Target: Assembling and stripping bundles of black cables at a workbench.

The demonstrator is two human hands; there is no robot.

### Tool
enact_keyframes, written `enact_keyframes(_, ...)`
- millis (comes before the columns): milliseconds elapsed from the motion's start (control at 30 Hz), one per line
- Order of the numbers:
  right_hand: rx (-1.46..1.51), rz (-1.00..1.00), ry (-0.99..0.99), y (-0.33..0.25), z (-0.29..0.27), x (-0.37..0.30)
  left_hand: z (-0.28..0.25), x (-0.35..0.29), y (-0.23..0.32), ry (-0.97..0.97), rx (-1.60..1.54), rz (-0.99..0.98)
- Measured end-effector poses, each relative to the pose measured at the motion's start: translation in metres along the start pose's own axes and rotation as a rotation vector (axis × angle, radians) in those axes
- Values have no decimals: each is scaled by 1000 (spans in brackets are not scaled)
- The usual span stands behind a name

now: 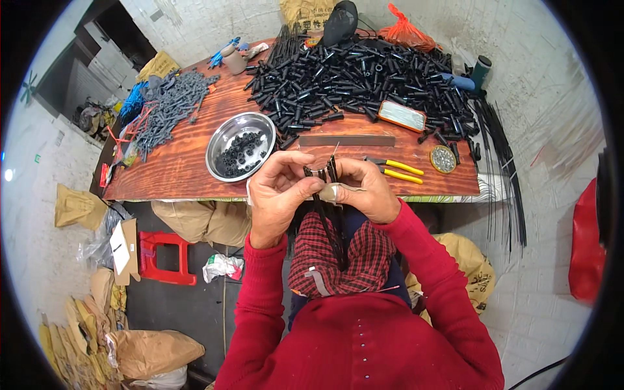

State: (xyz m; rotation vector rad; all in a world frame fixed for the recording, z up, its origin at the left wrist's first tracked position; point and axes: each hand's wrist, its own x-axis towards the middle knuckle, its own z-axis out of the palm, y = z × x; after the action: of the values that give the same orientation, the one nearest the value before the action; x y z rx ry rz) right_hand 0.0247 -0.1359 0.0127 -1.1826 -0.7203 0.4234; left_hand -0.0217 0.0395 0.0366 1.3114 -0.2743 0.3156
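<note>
We see the left hand [278, 190] and the right hand [368, 190], each pinching thin black strips [332, 231] that hang over the red checked cloth [311, 255]; yellow-handled pliers [404, 175] lie near the right hand.

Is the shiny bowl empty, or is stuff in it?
Partly full: small black pieces lie in the metal bowl, with bare silver showing beside them.

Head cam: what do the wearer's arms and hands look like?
Both arms wear long red sleeves, knit-looking, with snug cuffs. The left hand and right hand are ungloved; a tan wrap, possibly tape, covers the right thumb's tip.
</note>
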Motion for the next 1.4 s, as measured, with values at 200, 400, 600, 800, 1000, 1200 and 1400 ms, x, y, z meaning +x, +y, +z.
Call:
enact_keyframes(200,67,56,21,-2,0,-4,2,0,5,-38,-12,-73)
enact_keyframes(400,32,17,60,-2,4,-6,9,-3,13,-5,6,-110)
enact_keyframes(600,100,72,-9,-7,3,-11,0,0,16,-97,1,-83)
enact_keyframes(800,71,91,-18,-6,0,-9,-9,4,10,-190,-133,-207)
enact_keyframes(1000,73,112,-45,-8,1,-8,-2,1,3,-106,-343,-184)
enact_keyframes(1200,108,109,-60,-7,3,-6,1,-3,-6,-74,-481,-68)
enact_keyframes(1400,84,100,-52,-8,1,-6,0,1,-10,-102,-495,-52)
